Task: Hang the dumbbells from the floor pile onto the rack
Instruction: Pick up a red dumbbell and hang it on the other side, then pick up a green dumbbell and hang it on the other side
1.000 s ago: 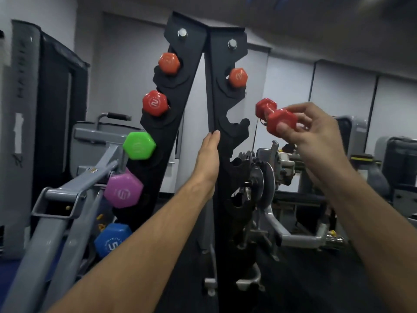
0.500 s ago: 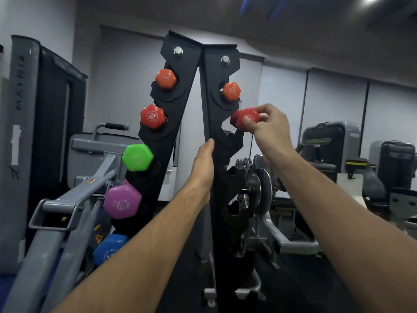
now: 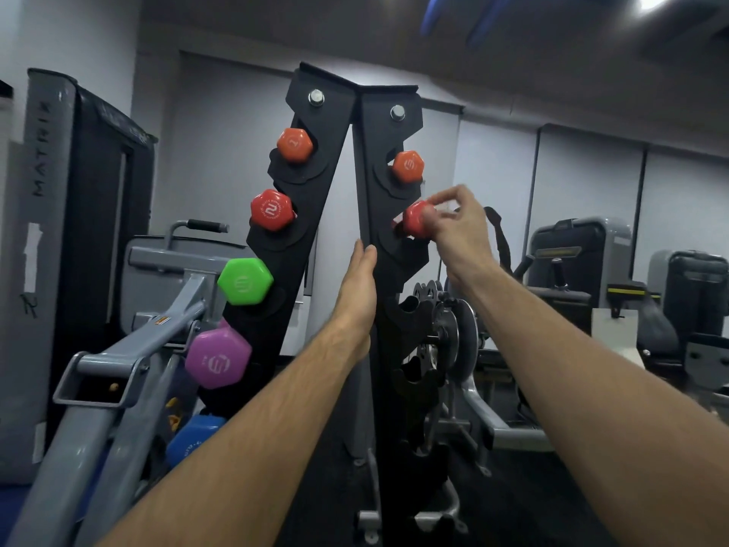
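Observation:
A tall black A-frame rack [image 3: 335,159] stands in front of me. Its left upright carries two red-orange dumbbells [image 3: 294,144], then a green one [image 3: 245,281], a purple one [image 3: 217,358] and a blue one [image 3: 193,440] lower down. An orange dumbbell [image 3: 408,165] hangs in the top slot of the right upright. My right hand [image 3: 459,227] grips a red dumbbell [image 3: 414,219] at the second slot of the right upright. With straight fingers, my left hand [image 3: 357,290] presses flat against the rack's centre edge.
A grey gym machine frame [image 3: 130,349] angles in at the lower left. A weight-plate machine [image 3: 453,337] sits just behind the rack on the right. More grey machines [image 3: 572,254] stand along the right wall. The floor is dark.
My right hand carried the red dumbbell leftward from open air to the rack's second right slot. My left hand stayed flat on the rack.

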`<action>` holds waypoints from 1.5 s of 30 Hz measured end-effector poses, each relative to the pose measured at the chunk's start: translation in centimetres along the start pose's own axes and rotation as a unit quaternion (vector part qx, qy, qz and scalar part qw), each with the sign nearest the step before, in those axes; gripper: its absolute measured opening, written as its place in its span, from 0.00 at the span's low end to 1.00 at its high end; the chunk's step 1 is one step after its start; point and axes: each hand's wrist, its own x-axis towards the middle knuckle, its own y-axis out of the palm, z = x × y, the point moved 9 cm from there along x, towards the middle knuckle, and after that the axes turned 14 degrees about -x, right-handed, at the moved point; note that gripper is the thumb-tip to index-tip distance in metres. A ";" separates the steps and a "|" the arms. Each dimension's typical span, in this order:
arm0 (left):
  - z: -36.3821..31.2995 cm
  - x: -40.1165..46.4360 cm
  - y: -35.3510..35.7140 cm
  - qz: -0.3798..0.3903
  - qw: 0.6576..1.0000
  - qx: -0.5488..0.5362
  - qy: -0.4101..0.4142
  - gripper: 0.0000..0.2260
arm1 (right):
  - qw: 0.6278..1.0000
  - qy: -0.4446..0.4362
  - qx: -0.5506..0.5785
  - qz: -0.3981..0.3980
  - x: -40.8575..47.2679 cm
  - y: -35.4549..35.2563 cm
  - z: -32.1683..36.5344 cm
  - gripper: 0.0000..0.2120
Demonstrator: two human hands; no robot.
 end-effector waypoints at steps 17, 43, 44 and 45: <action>-0.8 -0.3 0.4 0.010 1.000 0.012 -0.012 0.24 | 0.972 -0.085 -0.130 0.173 -0.2 1.8 -1.0 0.10; 9.7 -10.5 -9.0 -0.017 0.996 0.083 -0.039 0.14 | 0.964 -0.141 -0.223 0.030 -16.9 -0.2 -8.5 0.28; 11.3 -11.5 -9.8 -0.019 0.995 0.087 -0.051 0.14 | 0.964 -0.142 -0.223 0.037 -18.6 0.1 -9.9 0.27; 12.8 -12.3 -10.7 -0.023 0.994 0.094 -0.059 0.16 | 0.964 -0.140 -0.220 0.045 -20.3 0.4 -11.3 0.27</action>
